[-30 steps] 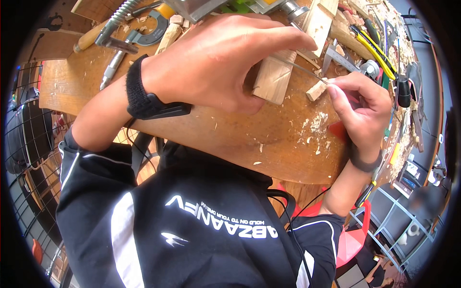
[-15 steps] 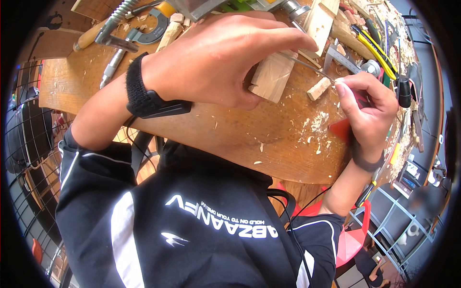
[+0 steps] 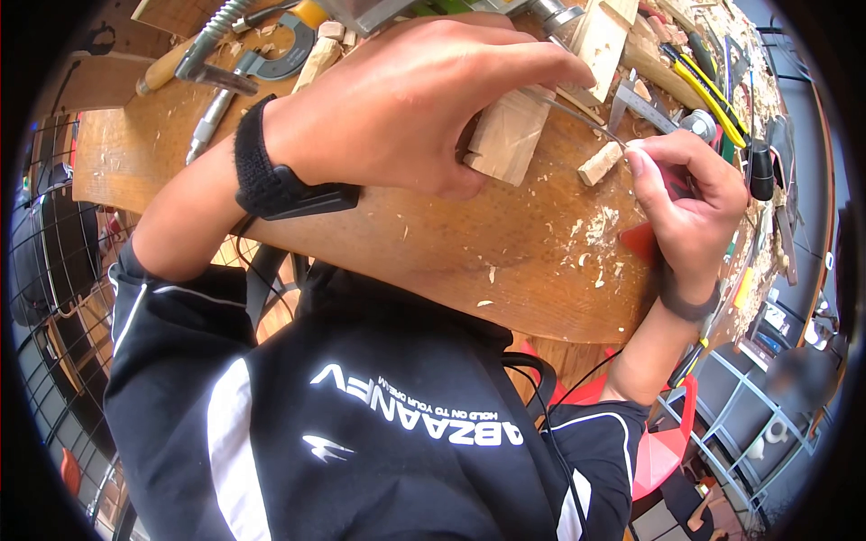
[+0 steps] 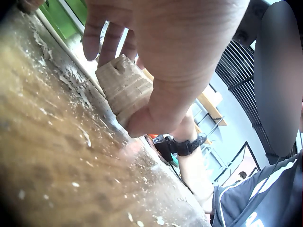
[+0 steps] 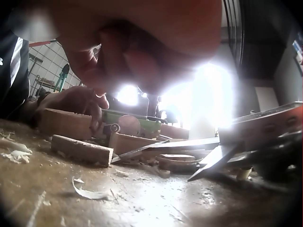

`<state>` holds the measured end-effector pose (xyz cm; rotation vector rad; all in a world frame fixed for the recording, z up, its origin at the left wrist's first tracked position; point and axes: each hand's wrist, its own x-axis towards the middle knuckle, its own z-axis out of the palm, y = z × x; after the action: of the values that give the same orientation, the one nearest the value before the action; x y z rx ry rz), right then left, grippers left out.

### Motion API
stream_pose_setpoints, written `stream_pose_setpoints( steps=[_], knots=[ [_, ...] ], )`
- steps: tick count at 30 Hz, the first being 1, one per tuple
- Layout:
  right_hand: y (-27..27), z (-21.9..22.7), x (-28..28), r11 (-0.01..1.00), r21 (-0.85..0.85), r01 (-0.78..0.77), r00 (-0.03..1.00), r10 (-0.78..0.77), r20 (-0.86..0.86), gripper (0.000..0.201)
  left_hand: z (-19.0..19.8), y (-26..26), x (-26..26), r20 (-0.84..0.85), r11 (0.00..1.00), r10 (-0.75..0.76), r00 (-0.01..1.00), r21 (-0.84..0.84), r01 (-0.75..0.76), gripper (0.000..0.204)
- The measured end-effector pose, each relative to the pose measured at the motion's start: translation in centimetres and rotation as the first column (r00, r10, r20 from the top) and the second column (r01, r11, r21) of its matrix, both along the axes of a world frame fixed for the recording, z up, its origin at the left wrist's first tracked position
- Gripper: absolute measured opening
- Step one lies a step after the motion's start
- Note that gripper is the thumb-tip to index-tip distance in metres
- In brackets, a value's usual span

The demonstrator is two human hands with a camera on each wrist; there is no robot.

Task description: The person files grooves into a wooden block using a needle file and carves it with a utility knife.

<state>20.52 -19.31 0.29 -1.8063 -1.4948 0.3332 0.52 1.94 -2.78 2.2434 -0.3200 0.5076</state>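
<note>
My left hand [image 3: 406, 108] grips a pale wooden block [image 3: 510, 140] between thumb and fingers, over the bench. The left wrist view shows the block [image 4: 124, 87] with lines and a notch in its end, the thumb along its lower side. With thumb and forefinger, my right hand [image 3: 690, 194] pinches the end of a thin metal rod [image 3: 582, 118], possibly a needle file. The rod's other end reaches the top of the block, partly behind the left fingers. Beneath the rod, near the right fingertips, a small wood offcut [image 3: 600, 164] lies on the bench.
A caliper [image 3: 645, 108] and yellow-handled pliers [image 3: 708, 99] lie beyond the right hand, among shavings and wood strips. At the back left are a micrometer [image 3: 281, 63] and a machine with a ribbed metal hose [image 3: 212, 41]. The wooden bench [image 3: 433, 239] ends close to the body.
My right hand has shifted slightly to the right with the rod. The left hand and the block have moved a little away from the body, the block tilting slightly.
</note>
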Motion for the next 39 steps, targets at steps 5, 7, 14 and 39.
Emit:
stream_pose_setpoints(
  steps=[5, 7, 14, 39],
  knots=[
    [-0.2, 0.2, 0.2, 1.0, -0.018, -0.006, 1.0, 0.006, 0.005, 0.007, 0.7, 0.0, -0.1, -0.055, 0.998, 0.006, 0.998, 0.057, -0.003, 0.094],
    [-0.3, 0.3, 0.3, 1.0, -0.016, -0.002, 1.0, 0.002, -0.001, 0.007, 0.0, 0.2, 0.1, -0.018, 1.0, -0.007, 1.0, 0.015, 0.007, 0.094],
    [0.0, -0.1, 0.0, 1.0, 0.008, 0.006, 1.0, -0.006, 0.007, 0.006, 0.2, 0.2, -0.1, -0.014, 1.0, -0.004, 1.0, 0.015, 0.004, 0.093],
    [-0.2, 0.4, 0.3, 0.999, -0.01, -0.03, 0.999, 0.03, -0.015, 0.007, 0.2, 0.2, -0.4, -0.13, 0.997, 0.049, 0.99, 0.065, -0.041, 0.089]
  ],
)
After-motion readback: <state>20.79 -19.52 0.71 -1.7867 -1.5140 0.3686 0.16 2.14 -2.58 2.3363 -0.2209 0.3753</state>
